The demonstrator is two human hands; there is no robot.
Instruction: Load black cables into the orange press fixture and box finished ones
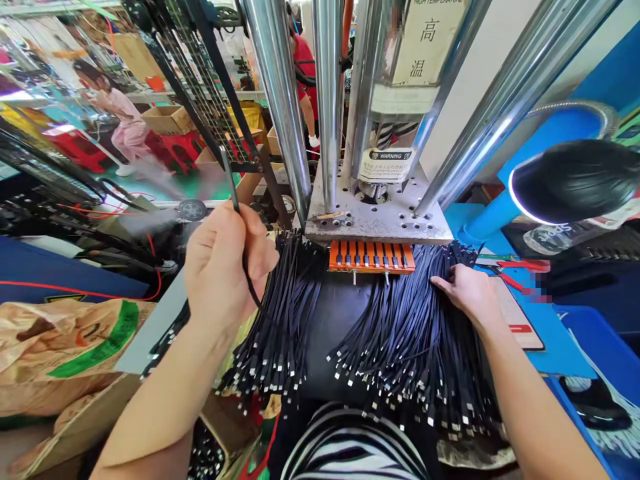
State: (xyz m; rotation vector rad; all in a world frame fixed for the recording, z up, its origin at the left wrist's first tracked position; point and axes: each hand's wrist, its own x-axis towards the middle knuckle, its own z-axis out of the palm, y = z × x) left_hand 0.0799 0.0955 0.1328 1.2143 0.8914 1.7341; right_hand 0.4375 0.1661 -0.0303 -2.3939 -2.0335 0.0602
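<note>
Left hand (223, 257): closed, thumb against fingers, round one black cable (253, 293); stands above and left of the mould (371, 268). The cable's one end points up over the fist; the rest runs down toward the left bundle (287, 320). Right hand (473, 293): at the upper part of the right bundle (420, 320), thumb pointing left; whether it grips a strand, cannot tell. Left bundle: black cables, pale plugs at the near ends. Right bundle: same sort, broader, fanned. Mould: orange, a row of slots with black pieces in them, two metal pins at front; lies below the front edge of the plate (380, 228). Plate: metal, drilled. Lamp (580, 180): black head, far right. Tools (530, 265): red-handled, on the blue tabletop (563, 357), right of the right hand.
</note>
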